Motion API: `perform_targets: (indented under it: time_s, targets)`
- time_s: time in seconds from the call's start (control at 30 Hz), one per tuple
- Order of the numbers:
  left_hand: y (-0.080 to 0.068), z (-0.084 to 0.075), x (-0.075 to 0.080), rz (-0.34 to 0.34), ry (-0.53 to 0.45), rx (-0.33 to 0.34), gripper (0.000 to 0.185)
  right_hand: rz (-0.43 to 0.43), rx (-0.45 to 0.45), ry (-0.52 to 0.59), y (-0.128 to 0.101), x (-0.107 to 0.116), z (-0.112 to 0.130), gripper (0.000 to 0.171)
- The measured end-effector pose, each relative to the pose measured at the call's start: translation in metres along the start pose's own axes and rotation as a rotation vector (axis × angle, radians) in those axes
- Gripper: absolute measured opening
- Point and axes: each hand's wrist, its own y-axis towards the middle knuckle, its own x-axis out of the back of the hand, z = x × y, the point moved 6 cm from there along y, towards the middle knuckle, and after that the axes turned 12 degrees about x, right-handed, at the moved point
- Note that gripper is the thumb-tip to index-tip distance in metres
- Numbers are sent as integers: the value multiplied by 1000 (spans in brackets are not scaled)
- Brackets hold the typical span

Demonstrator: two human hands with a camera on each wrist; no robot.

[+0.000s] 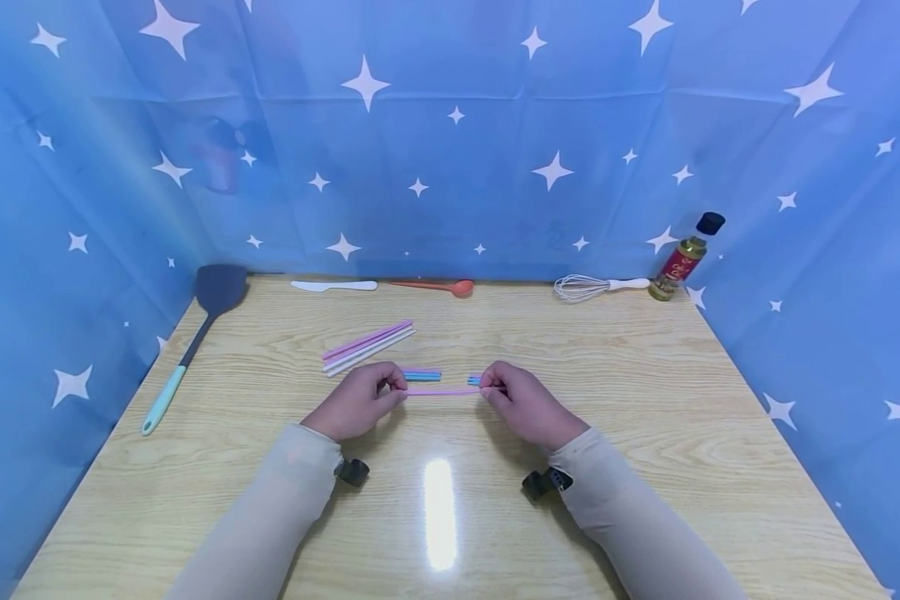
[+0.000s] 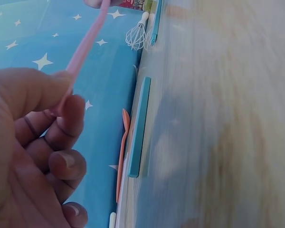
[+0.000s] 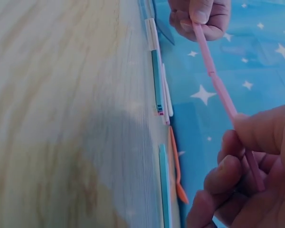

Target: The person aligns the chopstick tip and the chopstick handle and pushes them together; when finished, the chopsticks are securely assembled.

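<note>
Here we go: both hands are up over the table (image 1: pixel 645 358), with a slim pink stick (image 1: pixel 442 392) stretched level between them. The left hand (image 1: pixel 360 402) pinches one end between thumb and forefinger, its other fingers loosely curled. The right hand (image 1: pixel 531 407) pinches the other side between thumb and fingers, and that end runs back toward the palm. There's a small step in the stick, partway along, plain to see from the right wrist. Just beyond it, blue sticks (image 1: pixel 423 377) lie in two groups with a gap between, a bit of pink alongside them. Farther back on the left, long pink sticks (image 1: pixel 367 340) and white sticks (image 1: pixel 372 349) fan out side by side. Along the back edge it's a white knife (image 1: pixel 333 286), an orange spoon (image 1: pixel 461 288), a whisk (image 1: pixel 628 284) and a black-capped bottle (image 1: pixel 677 265); a spatula (image 1: pixel 221 287) lies far left. Starry blue curtain (image 1: pixel 457 225) all round!
</note>
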Motion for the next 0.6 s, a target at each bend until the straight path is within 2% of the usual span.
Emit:
perform_targets:
  time_s: [0.27, 0.5, 0.6]
  targets:
    - [-1, -4, 0, -50, -41, -55, 4, -78, 4, 94, 0, 1, -2, 2]
    - [-2, -5, 3, -134, -72, -82, 6, -169, 9, 129, 0, 6, -3, 6]
    - [-2, -6, 4, -145, -94, -93, 2, -205, 10, 161, 0, 8, -2, 9]
